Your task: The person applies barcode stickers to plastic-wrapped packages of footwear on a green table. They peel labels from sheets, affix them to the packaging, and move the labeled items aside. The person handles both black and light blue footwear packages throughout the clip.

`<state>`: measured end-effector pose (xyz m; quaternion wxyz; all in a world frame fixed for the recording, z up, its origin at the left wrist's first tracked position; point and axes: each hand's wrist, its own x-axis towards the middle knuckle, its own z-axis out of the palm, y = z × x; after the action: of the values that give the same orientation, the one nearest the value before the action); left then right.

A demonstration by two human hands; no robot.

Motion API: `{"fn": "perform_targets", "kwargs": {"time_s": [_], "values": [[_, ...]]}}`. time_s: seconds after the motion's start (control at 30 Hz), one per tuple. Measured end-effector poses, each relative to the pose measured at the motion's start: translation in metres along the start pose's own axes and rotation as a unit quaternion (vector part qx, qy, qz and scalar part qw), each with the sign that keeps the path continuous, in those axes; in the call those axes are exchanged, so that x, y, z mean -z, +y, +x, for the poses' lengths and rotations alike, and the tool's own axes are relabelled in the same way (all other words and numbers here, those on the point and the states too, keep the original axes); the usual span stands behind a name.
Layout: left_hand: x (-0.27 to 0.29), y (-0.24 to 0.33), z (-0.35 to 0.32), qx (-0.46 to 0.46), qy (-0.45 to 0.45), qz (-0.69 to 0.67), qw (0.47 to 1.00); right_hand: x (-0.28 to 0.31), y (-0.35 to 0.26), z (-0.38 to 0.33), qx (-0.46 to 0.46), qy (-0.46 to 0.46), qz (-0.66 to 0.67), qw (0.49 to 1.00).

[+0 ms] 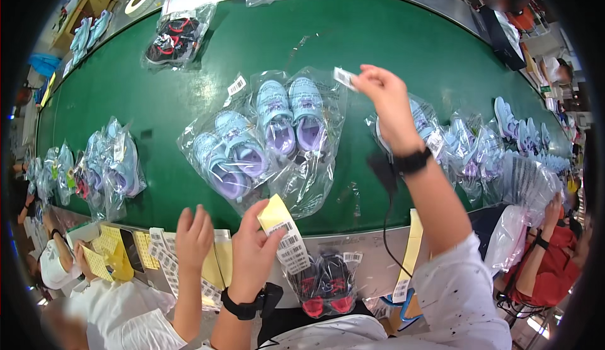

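Note:
My right hand (386, 98) is raised over the green belt (391, 41) and pinches a small white barcode sticker (344, 77) between the fingertips. Just below it lie two clear bags of light blue and purple children's shoes (293, 120) (230, 156). My left hand (252, 255) is near the belt's front edge. It holds a yellow-backed strip of barcode stickers (285, 236) that hangs down toward a bag of black and red shoes (328, 284). Both wrists wear black bands.
A co-worker's hand (193, 236) hovers over yellow label sheets (151, 252) left of mine. More bagged shoes lie at the left (113, 164), right (466, 148) and far side (171, 40). A person in red (554, 255) at the right holds a stack of labels (526, 180).

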<state>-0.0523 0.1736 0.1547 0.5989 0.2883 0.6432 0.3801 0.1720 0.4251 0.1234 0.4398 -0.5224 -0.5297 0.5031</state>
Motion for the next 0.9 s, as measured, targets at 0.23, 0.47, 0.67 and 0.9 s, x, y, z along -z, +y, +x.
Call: {"fn": "perform_targets", "kwargs": {"time_s": [0.23,0.47,0.67,0.9], "values": [[-0.014,-0.003,-0.013,0.028,0.009,-0.026,0.999,-0.016,0.066,0.118,-0.298,-0.084,-0.191,0.931],[-0.011,-0.012,-0.015,0.040,0.012,-0.003,0.999,-0.019,0.063,0.132,-0.321,-0.158,-0.159,0.920],[-0.010,-0.008,-0.014,0.048,0.005,-0.015,0.999,-0.015,0.070,0.128,-0.330,-0.128,-0.144,0.924],[-0.013,-0.010,-0.018,0.033,-0.001,-0.066,0.997,-0.010,0.073,0.100,-0.233,-0.126,-0.138,0.954]]}}
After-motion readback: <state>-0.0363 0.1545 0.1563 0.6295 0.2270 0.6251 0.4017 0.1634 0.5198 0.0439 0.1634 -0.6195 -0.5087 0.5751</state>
